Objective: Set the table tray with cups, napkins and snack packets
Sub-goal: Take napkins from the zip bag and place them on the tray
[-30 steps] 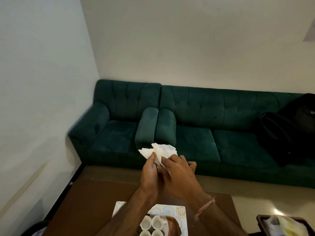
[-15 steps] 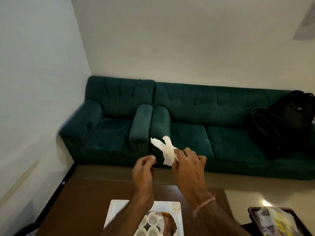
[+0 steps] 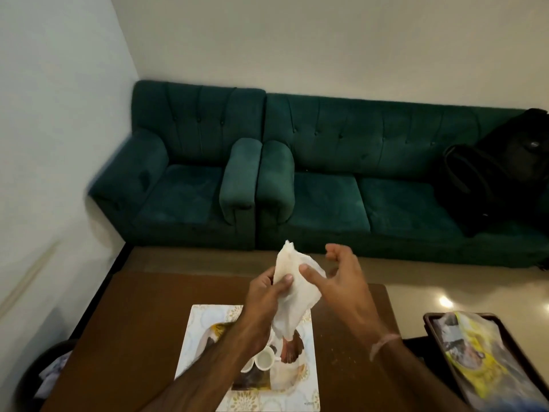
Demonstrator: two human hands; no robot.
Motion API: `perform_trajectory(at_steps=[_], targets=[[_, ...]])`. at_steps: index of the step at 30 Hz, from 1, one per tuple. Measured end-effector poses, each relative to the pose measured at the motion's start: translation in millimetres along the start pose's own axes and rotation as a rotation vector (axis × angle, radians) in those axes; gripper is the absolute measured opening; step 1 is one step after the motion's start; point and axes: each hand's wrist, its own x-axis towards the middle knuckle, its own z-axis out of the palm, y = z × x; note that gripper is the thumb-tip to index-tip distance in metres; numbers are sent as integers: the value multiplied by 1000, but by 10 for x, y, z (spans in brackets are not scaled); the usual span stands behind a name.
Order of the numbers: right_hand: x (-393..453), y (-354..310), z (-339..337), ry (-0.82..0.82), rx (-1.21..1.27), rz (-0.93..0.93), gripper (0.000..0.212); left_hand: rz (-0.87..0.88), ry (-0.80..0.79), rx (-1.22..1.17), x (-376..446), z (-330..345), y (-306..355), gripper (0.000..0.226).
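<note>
Over the tabletop (image 3: 142,316) the napkin (image 3: 292,288) just swapped into my left hand (image 3: 267,292), right hand (image 3: 341,275) now loose, so it's nearly tray-ready.

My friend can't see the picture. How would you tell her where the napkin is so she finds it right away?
Find the brown table in front of the green sofa. Above its patterned tray, two hands meet; the left hand grips the napkin and the right hand's thumb touches it. It is the only soft, crumpled white sheet, unlike the small round cups below.
</note>
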Motion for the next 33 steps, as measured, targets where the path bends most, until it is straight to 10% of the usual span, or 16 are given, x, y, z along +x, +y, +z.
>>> perform_trajectory(at_steps=[5,15,20,33], targets=[[411,357,19,-451,266,353,44,-9,-119,151,207,29,-395,17],[510,1506,309,-353,587,520,37,104,-71,378,480,-27,-1342,68],[430,1985,327,-509,779,573,68,192,3,496,575,-8,-1634,38],[407,2897,864,-291,617,629,46,357,2,618,811,67,-2527,8]])
